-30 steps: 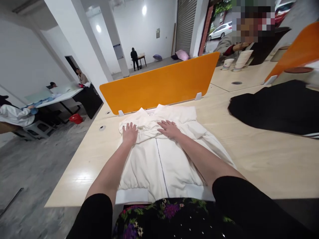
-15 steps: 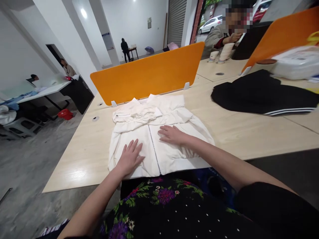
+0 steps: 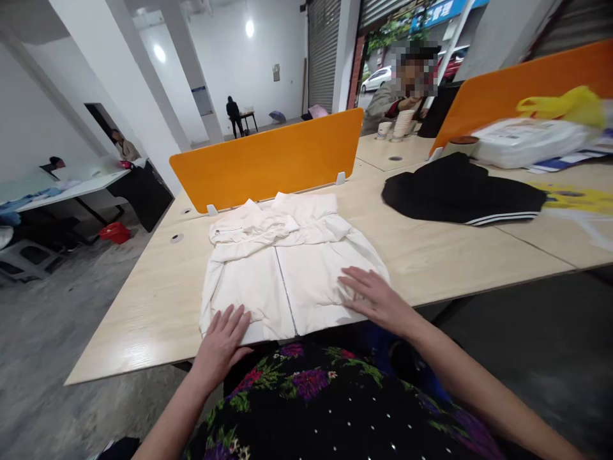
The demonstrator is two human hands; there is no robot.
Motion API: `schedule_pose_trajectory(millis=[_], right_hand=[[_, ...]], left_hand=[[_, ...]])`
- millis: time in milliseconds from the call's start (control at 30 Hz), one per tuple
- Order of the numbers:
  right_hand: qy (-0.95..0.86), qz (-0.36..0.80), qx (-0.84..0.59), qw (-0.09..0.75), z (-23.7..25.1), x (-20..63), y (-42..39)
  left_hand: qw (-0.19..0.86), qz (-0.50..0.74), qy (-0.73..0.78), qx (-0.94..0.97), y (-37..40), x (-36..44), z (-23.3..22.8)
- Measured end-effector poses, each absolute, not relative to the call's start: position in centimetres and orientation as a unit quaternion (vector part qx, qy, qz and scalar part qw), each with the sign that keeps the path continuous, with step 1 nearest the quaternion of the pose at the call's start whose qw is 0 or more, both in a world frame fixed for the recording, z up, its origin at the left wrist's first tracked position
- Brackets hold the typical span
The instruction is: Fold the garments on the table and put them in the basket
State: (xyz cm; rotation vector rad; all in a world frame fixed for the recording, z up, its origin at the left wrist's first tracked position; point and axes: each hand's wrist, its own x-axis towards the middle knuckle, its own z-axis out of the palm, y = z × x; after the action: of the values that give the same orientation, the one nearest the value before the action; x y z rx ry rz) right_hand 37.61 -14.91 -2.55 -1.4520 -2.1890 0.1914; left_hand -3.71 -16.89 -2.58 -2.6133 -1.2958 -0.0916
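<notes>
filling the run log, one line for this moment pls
left hand: flat on white zip jacket hem | right hand: flat on hem | pale wooden table

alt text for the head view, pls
Both bare hands, left hand and right hand, press flat on the hem of a zipped white padded jacket lying on a pale wooden table, with an orange divider panel behind it.
</notes>
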Motion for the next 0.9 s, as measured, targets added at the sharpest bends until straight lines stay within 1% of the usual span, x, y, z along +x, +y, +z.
schedule_pose_trajectory(millis=[67, 100, 133, 200, 267, 333, 433, 500, 633, 767, 900], right_hand=[[-0.735, 0.035, -0.598, 0.318, -3.0, 40.8, -16.0], [-0.700, 0.021, -0.629, 0.338, -3.4, 42.2, -16.5], [-0.673, 0.009, -0.654, 0.345, -3.8, 43.3, -17.0], [-0.662, -0.003, -0.673, 0.330, -4.4, 44.6, -17.8], [-0.695, 0.003, -0.652, 0.303, -4.8, 44.8, -18.3], [-0.719, 0.030, -0.626, 0.300, -4.8, 44.4, -18.5], [-0.699, 0.089, -0.619, 0.347, -4.9, 43.7, -18.9], [-0.702, 0.098, -0.606, 0.361, -5.2, 43.7, -19.1], [-0.756, 0.041, -0.557, 0.342, -6.3, 44.1, -18.5], [-0.774, -0.016, -0.539, 0.333, -7.1, 44.2, -17.3], [-0.775, -0.021, -0.527, 0.349, -6.9, 44.0, -17.0]], left_hand=[[0.112, -0.058, -0.456, -0.881, -17.4, -6.1, -2.4], [0.104, -0.070, -0.463, -0.877, -17.7, -7.3, -2.4], [0.090, -0.081, -0.468, -0.875, -18.0, -8.3, -2.4], [0.052, -0.106, -0.474, -0.872, -18.3, -9.8, -2.5], [0.021, -0.129, -0.475, -0.870, -18.6, -10.7, -2.6], [0.015, -0.143, -0.475, -0.868, -18.8, -11.1, -2.6], [0.037, -0.125, -0.461, -0.878, -19.0, -10.8, -2.2], [0.055, -0.104, -0.442, -0.889, -19.1, -10.5, -1.8], [0.069, -0.080, -0.433, -0.895, -19.1, -9.8, -1.5], [0.059, -0.071, -0.434, -0.896, -19.2, -9.6, -1.7], [0.062, -0.091, -0.403, -0.908, -19.6, -9.9, -1.7]])
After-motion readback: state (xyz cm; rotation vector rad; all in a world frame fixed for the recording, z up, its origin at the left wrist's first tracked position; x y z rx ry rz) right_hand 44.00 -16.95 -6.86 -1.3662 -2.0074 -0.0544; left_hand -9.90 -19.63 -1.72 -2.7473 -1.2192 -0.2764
